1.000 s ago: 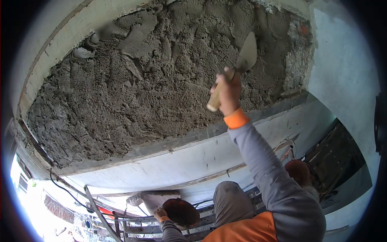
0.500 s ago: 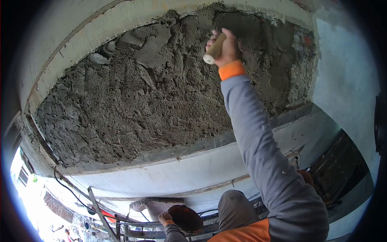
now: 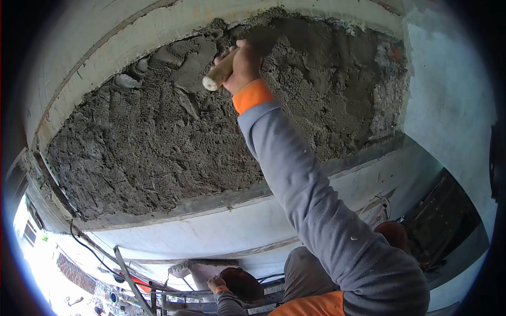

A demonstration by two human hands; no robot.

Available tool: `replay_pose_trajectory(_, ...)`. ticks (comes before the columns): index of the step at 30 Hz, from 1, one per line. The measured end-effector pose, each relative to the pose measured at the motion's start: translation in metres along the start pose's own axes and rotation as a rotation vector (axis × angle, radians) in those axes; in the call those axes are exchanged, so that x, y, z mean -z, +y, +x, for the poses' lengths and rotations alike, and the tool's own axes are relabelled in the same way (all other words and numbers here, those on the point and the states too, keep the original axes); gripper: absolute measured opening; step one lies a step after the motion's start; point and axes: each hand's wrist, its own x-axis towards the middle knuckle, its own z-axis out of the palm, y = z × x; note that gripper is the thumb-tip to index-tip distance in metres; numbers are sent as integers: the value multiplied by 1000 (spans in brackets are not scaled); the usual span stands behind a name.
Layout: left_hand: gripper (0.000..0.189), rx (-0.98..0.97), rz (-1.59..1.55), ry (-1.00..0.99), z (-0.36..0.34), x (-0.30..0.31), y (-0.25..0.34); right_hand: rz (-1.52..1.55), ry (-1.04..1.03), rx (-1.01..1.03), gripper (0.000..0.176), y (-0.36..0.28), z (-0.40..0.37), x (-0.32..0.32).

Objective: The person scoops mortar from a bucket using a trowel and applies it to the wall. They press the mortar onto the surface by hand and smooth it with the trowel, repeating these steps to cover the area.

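My right hand [image 3: 245, 66], in a grey sleeve with an orange cuff, is wrapped round a wooden handle [image 3: 220, 71] with a pale round end. The handle belongs to a trowel-like tool whose dark blade [image 3: 263, 38] lies against the upper part of the rough grey mortar [image 3: 174, 137]. Down at the lower middle, my left hand [image 3: 215, 283] has its fingers closed at the rim of a dark round pan [image 3: 241, 285]. What the pan holds is too dark to tell.
Smooth painted wall [image 3: 448, 95] borders the mortar on the right. Below are a ledge [image 3: 211, 205], metal bars [image 3: 200, 305], a slanted pole [image 3: 132, 279] and a dark cable [image 3: 92, 247]. A dark panel [image 3: 448, 216] stands at the lower right.
My right hand and the tool have moved left along the upper mortar, and the handle has tilted further toward horizontal. My left hand and the pan have barely shifted.
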Motion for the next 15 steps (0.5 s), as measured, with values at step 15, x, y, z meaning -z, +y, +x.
replay_pose_trajectory(15, 27, 22, -47, 40, -2, 4, 3, -1329, -152, -94, 29, -130, -113, 145)
